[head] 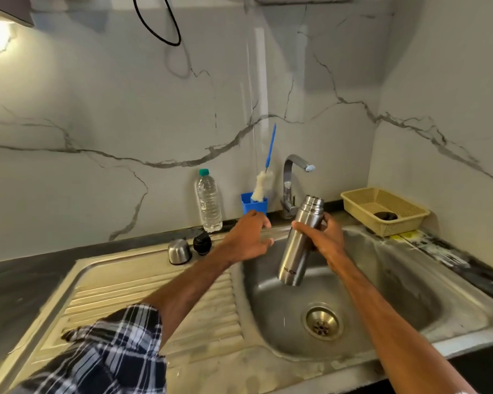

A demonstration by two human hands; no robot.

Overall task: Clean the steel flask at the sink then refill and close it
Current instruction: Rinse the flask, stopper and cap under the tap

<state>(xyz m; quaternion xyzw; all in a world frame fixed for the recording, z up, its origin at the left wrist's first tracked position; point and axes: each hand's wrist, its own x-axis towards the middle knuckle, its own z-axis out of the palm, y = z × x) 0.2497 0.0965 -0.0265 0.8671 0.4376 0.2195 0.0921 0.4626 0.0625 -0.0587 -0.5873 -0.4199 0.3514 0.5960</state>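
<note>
My right hand (326,240) grips the steel flask (297,251) around its upper body and holds it, slightly tilted and uncapped, over the sink basin (381,282). My left hand (249,237) hovers with loosely bent fingers over the sink's back left rim, just in front of the blue cup (253,204) holding a bottle brush (263,182) with a blue handle. It holds nothing. The flask's steel cap (179,251) and black stopper (202,243) stand on the drainboard at the back. The tap (292,183) rises behind the flask with no water running.
A clear plastic water bottle (209,201) with a green cap stands against the marble wall left of the blue cup. A yellow mesh basket (384,210) with a dark object sits at the back right. The ribbed drainboard (154,302) lies to the left.
</note>
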